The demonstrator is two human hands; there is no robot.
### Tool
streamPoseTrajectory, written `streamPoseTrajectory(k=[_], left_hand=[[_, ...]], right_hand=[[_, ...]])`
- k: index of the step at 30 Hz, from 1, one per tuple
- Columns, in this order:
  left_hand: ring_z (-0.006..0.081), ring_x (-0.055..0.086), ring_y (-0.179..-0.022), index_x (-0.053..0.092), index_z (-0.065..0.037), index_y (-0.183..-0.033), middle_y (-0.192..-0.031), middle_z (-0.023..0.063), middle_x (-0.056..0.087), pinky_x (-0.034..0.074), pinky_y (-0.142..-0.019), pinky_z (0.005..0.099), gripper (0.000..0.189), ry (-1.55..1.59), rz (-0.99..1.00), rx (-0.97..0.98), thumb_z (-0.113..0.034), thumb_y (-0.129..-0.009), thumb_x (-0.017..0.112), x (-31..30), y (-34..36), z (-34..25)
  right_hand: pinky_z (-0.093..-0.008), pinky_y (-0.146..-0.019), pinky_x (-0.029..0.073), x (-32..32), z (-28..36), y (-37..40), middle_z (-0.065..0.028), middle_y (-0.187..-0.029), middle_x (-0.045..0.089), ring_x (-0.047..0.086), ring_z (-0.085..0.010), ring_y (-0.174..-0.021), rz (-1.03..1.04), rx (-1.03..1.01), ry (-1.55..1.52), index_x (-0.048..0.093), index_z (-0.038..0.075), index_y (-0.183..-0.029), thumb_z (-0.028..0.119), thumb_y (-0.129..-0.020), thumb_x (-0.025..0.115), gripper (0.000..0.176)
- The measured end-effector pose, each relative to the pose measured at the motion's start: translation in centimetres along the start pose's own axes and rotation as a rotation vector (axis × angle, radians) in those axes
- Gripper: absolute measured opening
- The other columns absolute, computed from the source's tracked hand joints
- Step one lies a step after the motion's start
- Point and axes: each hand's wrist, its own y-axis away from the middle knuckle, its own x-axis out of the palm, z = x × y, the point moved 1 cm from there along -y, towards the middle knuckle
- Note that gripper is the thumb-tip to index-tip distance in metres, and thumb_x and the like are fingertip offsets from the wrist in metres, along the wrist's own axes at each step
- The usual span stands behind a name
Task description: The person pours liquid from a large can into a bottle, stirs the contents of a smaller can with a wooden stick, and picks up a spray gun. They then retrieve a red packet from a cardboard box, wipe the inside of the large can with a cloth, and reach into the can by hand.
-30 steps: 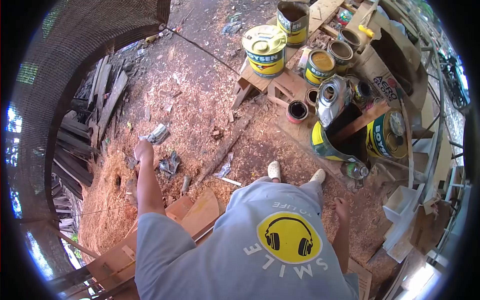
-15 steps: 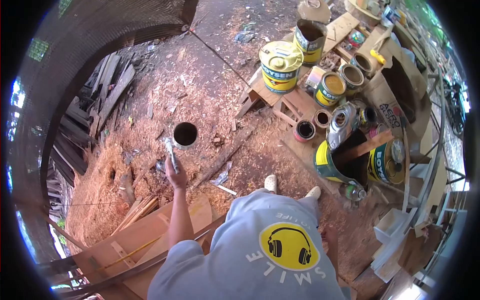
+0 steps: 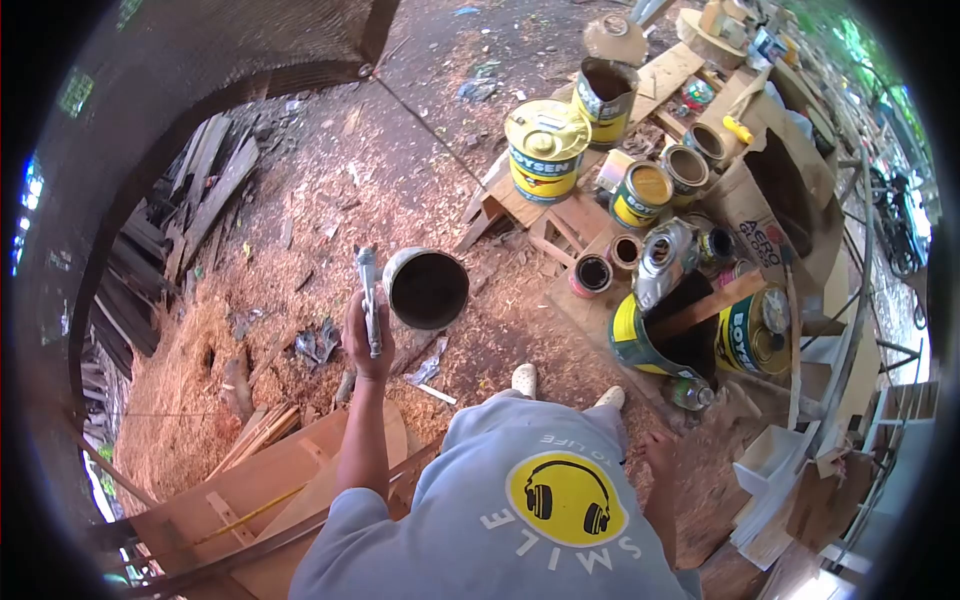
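Note:
My left hand is closed around a grey, paint-marked metal tool held out in front of me. A round cup with a dark inside sits right beside the tool's upper part, its mouth facing the camera; whether the two are joined is hard to make out. Low at my right side, my right hand has its fingers loosely apart and nothing visible in them.
Paint cans, a tilted open bucket and a cardboard box crowd the right side. Wood shavings cover the ground at left, near stacked planks. A curved wooden panel lies at lower left.
The cup has moved right and looks larger, its mouth now turned more toward the camera. My left hand has risen slightly with the tool. My right hand has come further into view.

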Motion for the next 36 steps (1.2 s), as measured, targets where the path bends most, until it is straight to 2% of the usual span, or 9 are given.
streamPoseTrajectory(k=[4, 11, 16, 19, 23, 26, 28, 31, 36], left_hand=[[0.0338, 0.068, -0.091, 0.058, 0.001, -0.12, -0.105, 0.0195, 0.067, 0.055, -0.075, 0.0389, 0.036, 0.019, -0.01, 0.002, -0.01, -0.088, 0.07, 1.6, -0.2, -0.7], [0.0311, 0.067, -0.086, 0.058, 0.001, -0.12, -0.101, 0.0175, 0.066, 0.053, -0.074, 0.0372, 0.035, 0.188, 0.08, -0.202, -0.011, -0.089, 0.07, 3.4, 1.8, 0.9], [0.0091, 0.057, -0.056, 0.063, -0.002, -0.112, -0.078, 0.0037, 0.064, 0.045, -0.049, 0.0248, 0.023, 0.214, 0.198, -0.222, -0.009, -0.091, 0.067, 4.1, 0.1, -1.1], [0.0267, 0.067, -0.084, 0.061, -0.001, -0.12, -0.1, 0.013, 0.069, 0.053, -0.072, 0.0354, 0.035, 0.214, 0.449, -0.428, -0.013, -0.089, 0.07, 5.0, 0.1, -0.9], [0.0288, 0.068, -0.089, 0.059, 0.0, -0.124, -0.104, 0.015, 0.069, 0.053, -0.077, 0.0367, 0.037, 0.262, 0.526, -0.386, -0.01, -0.089, 0.068, 6.3, -0.3, -2.8], [0.0192, 0.065, -0.079, 0.057, -0.001, -0.126, -0.099, 0.0116, 0.067, 0.052, -0.068, 0.0324, 0.037, 0.39, 0.505, -0.458, -0.009, -0.091, 0.066, 8.0, -1.5, -4.7], [0.0128, 0.056, -0.067, 0.055, 0.0, -0.122, -0.091, 0.0056, 0.06, 0.047, -0.057, 0.0294, 0.035, 0.491, 0.521, -0.537, -0.012, -0.092, 0.066, 7.5, -5.1, -10.4], [0.0141, 0.056, -0.065, 0.052, 0.0, -0.119, -0.091, 0.0062, 0.057, 0.046, -0.055, 0.0307, 0.037, 0.319, 0.438, -0.41, -0.017, -0.09, 0.069, 10.3, -7.1, -12.8], [0.0167, 0.057, -0.067, 0.048, -0.001, -0.101, -0.09, 0.012, 0.057, 0.045, -0.056, 0.0339, 0.037, 0.278, 0.519, -0.445, -0.023, -0.087, 0.074, 13.3, -12.2, -20.4]], right_hand=[[-0.0292, -0.05, 0.047, 0.4, -2.3, 0.5, -0.0071, -0.071, 0.064, 0.061, -0.0138, -0.058, 0.074, 0.075, -0.053, 0.065, 0.0, -0.098, 0.021, -0.094, 0.057, 0.023], [-0.0323, -0.046, 0.048, 0.5, -7.8, 3.9, -0.0097, -0.069, 0.065, 0.064, -0.0186, -0.056, 0.003, 0.244, -0.043, 0.064, 0.0, -0.094, 0.023, -0.094, 0.057, 0.024], [-0.0333, -0.047, 0.049, 0.1, -10.4, 4.3, -0.0105, -0.071, 0.067, 0.065, -0.0192, -0.057, 0.004, 0.295, -0.028, 0.065, -0.001, -0.096, 0.023, -0.093, 0.058, 0.025], [-0.0339, -0.048, 0.051, 0.4, -10.3, 4.1, -0.0105, -0.072, 0.068, 0.066, -0.0191, -0.058, -0.064, 0.255, -0.086, 0.066, 0.0, -0.095, 0.025, -0.093, 0.058, 0.027], [-0.0335, -0.051, 0.052, 1.1, -8.6, 3.7, -0.0129, -0.074, 0.067, 0.066, -0.0209, -0.06, -0.041, 0.191, -0.132, 0.064, -0.002, -0.097, 0.023, -0.092, 0.056, 0.026], [-0.0332, -0.051, 0.052, 1.0, -8.3, 4.5, -0.0119, -0.073, 0.067, 0.066, -0.0197, -0.06, -0.052, 0.152, -0.159, 0.065, -0.002, -0.092, 0.023, -0.092, 0.058, 0.026], [-0.0327, -0.049, 0.051, 1.5, -9.0, 4.4, -0.0114, -0.072, 0.067, 0.065, -0.0187, -0.059, -0.065, 0.099, -0.187, 0.066, -0.001, -0.088, 0.024, -0.091, 0.059, 0.026], [-0.0318, -0.046, 0.05, 2.3, -11.8, 4.2, -0.0108, -0.071, 0.067, 0.065, -0.0177, -0.056, -0.094, 0.145, -0.259, 0.066, -0.001, -0.083, 0.026, -0.091, 0.06, 0.028], [-0.0316, -0.045, 0.05, 1.8, -15.4, 6.5, -0.0106, -0.07, 0.068, 0.065, -0.0176, -0.054, -0.107, 0.261, -0.267, 0.067, -0.001, -0.083, 0.027, -0.09, 0.06, 0.029]])
